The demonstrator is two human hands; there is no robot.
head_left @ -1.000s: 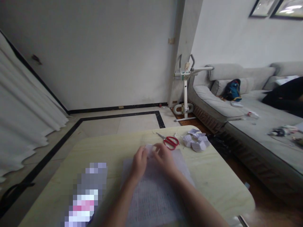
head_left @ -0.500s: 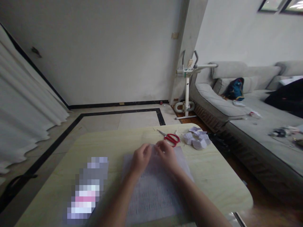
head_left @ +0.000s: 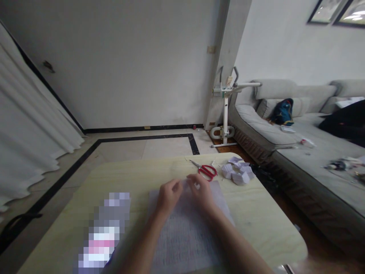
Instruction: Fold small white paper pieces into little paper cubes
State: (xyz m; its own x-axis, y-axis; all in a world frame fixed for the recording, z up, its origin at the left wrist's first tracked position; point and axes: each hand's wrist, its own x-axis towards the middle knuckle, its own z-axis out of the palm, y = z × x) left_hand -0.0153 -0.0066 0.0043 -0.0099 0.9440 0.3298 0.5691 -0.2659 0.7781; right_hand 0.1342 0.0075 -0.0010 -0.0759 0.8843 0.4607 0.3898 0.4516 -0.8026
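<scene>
A printed sheet of paper (head_left: 189,236) lies on the pale wooden table under my forearms. My left hand (head_left: 170,194) is over its far left part, fingers curled and thumb close to them. Just to the right, my right hand (head_left: 201,191) is bent at the far edge of the sheet, thumb and forefinger curled into a ring. A small gap separates the two hands. Whatever their fingertips pinch, if anything, is too small and blurred to make out. Right beyond my right hand lie red-handled scissors (head_left: 208,172), blades pointing away to the left.
Several folded paper pieces (head_left: 238,172) form a ring near the table's far right corner. A pixelated phone-like object (head_left: 104,232) lies on the left of the table (head_left: 265,220). Beyond are a grey sofa (head_left: 308,160), a white exercise machine (head_left: 225,114) and a curtain (head_left: 31,125).
My hands have drawn slightly apart at the sheet's far edge, where their fingertips were nearly touching. The camera view has tipped up a little. Scissors and paper pieces stay in place.
</scene>
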